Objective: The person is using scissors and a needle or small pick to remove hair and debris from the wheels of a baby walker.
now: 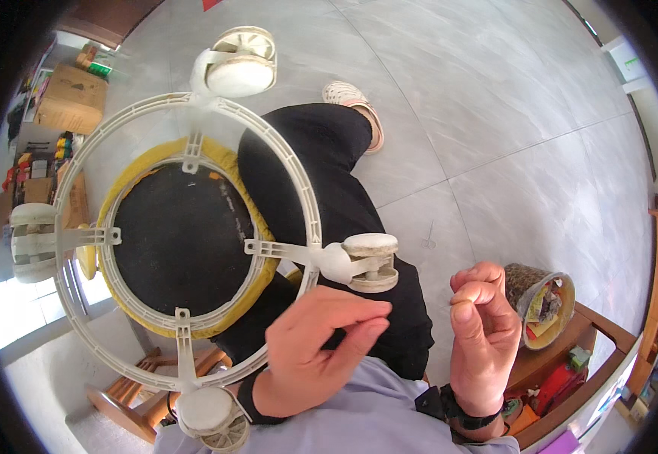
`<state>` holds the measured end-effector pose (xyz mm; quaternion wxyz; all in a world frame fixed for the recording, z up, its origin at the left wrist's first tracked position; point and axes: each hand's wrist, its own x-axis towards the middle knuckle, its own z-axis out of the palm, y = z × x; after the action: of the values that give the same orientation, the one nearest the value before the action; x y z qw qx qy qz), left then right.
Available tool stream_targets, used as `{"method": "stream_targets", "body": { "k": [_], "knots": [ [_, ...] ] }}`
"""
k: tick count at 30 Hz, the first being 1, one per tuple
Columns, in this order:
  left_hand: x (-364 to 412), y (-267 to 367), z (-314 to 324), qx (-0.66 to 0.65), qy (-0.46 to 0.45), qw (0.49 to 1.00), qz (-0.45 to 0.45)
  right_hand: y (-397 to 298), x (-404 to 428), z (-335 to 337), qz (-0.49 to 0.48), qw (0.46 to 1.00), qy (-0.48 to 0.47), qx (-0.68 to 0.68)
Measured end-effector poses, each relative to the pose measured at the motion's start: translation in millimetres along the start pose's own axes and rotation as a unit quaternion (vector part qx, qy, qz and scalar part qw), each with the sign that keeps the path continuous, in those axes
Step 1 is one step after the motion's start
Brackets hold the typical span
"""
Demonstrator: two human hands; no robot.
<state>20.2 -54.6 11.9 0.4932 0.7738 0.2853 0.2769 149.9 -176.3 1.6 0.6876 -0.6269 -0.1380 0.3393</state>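
Observation:
My left hand (326, 346) has its thumb and forefinger tips brought together, with nothing visible between them. Its wrist lies by the rim of a round white plastic frame (313, 210) with several twin-wheel casters (370, 262). Struts join this outer ring to a smaller ring around a round black panel (181, 244), edged in yellow padding (136, 164). It rests wheels-up against my black-trousered legs. My right hand (483, 335) is raised to the right, apart from the left. Its thumb and forefinger are pinched, the other fingers curled; any fine item there is too small to see.
A pair of scissors (429, 243) lies on the grey tiled floor (510, 113). On the right, a waste bin (567, 289) holds wrappers beside a wooden unit (607, 329) containing assorted items. Cardboard boxes (74, 97) stand at left, a wooden stool (119, 411) at lower left.

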Motion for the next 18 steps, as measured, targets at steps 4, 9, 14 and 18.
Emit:
{"method": "stream_targets", "body": {
  "k": [4, 9, 14, 18],
  "knots": [
    [-4, 5, 6, -0.096, -0.066, 0.986, -0.117, -1, -1, 8, -0.005, 0.999, -0.031, -0.018],
    [-6, 4, 9, -0.217, -0.093, 0.957, -0.167, 2, -3, 11, -0.011, 0.995, -0.077, -0.067],
    [-11, -4, 6, -0.270, -0.117, 0.921, -0.256, -14, -5, 3, 0.013, 0.983, -0.169, -0.076],
    [-12, -7, 0, -0.211, -0.135, 0.943, -0.218, -19, -6, -12, -0.066, 0.977, -0.099, -0.177]
  ]
}}
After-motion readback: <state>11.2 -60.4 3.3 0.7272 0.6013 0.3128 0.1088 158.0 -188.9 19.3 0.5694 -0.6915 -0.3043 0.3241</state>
